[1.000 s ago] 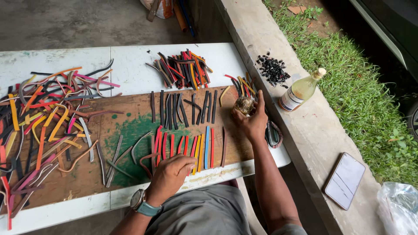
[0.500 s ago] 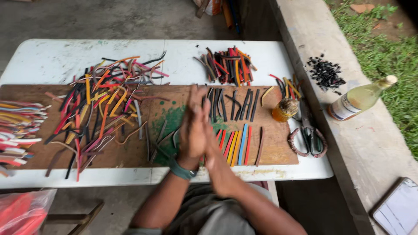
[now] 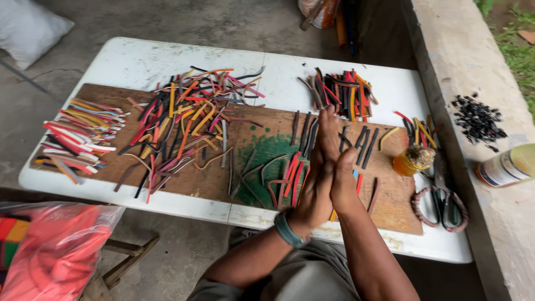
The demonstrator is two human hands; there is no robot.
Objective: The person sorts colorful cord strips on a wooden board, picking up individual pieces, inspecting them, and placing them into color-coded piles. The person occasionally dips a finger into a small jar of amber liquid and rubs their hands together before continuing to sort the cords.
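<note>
Before you stands a white counter (image 3: 128, 61), and on it lies a long brown board (image 3: 223, 184) with a green stain near its middle. To your left, off the counter's near corner, sits a clear bag (image 3: 61, 251) full of red material. Across the board's left half spreads a big loose heap of coloured strips (image 3: 189, 120), red, orange, yellow and black, with a tidier bundle of strips (image 3: 83, 131) at the far left end. A smaller pile of strips (image 3: 340, 92) rests on the bare counter beyond the board. Along the concrete ledge (image 3: 462, 61) to your right you have a scatter of small black bits (image 3: 478, 120) and a bottle (image 3: 510, 165) lying at the frame's edge. Your left hand (image 3: 317, 178) and right hand (image 3: 344, 181) are pressed together palm to palm over the board's green patch, fingers straight and laid flat against each other; you cannot tell whether anything lies between them. Under and around your hands lie short red and dark strips (image 3: 290, 173), set side by side. Just right of your hands stands a small orange jar (image 3: 411, 160), and near it, at the counter's right end, lies a pair of scissors (image 3: 443, 203) with wrapped handles.
</note>
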